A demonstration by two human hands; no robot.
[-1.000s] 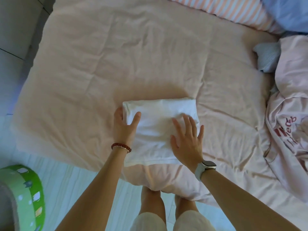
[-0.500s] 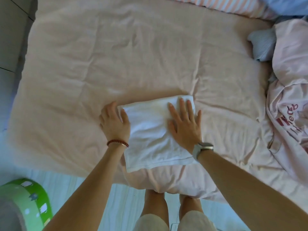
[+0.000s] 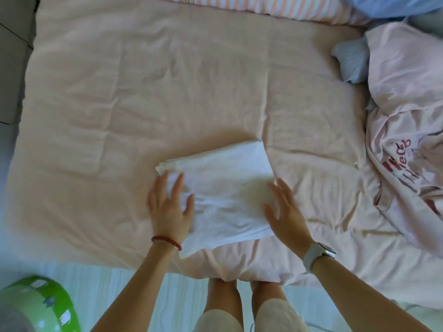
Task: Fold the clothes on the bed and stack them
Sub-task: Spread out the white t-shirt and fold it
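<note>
The folded white garment (image 3: 223,188) is lying near the front edge of the bed (image 3: 119,97), and it is now sitting rotated, its far corner pointing toward the right, where half a second earlier its edges were running closer to square with the bed edge. The right hand (image 3: 285,212), which was pressing flat on top of the cloth, is now standing at the garment's right edge with fingers straight and spread; whether it is touching the cloth cannot be told. The left hand (image 3: 170,207), previously beside the left edge, is now resting partly on the near-left portion of the garment, fingers extended and slightly apart, pinching nothing. Neither hand is gripping fabric.

This is indicating that the smoothing of this piece is finishing and that the bundle is being squared or readied for moving, judged from the flanking position of both hands. The unfolded pink garment with red lettering (image 3: 407,152) and a blue-grey item (image 3: 350,61) are lying well apart at the right, so most of the folding is likely remaining.
</note>
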